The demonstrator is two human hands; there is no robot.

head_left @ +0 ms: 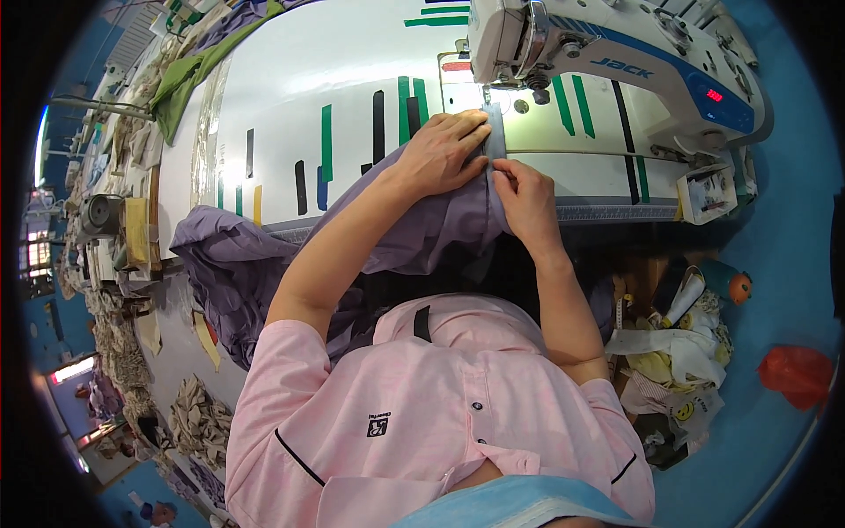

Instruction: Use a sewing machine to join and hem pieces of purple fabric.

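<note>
A purple-grey cloth (422,224) runs from the sewing machine's (572,48) needle area back over the table's front edge. Its narrow folded edge strip (496,132) lies just in front of the presser foot. My left hand (444,151) rests flat on the cloth, left of the strip, fingers stretched out towards the needle. Close by on the right, my right hand (525,195) pinches the cloth's edge between thumb and fingers. The rest of the cloth hangs in a crumpled bunch to the left of my left forearm.
Green, black, blue and yellow tape strips (326,145) mark the white table (273,97). A ruler tape (607,212) follows its front edge. A small white box (707,194) hangs at the right corner. Below stand piled scraps (678,352); a red bag (795,376) lies on the blue floor.
</note>
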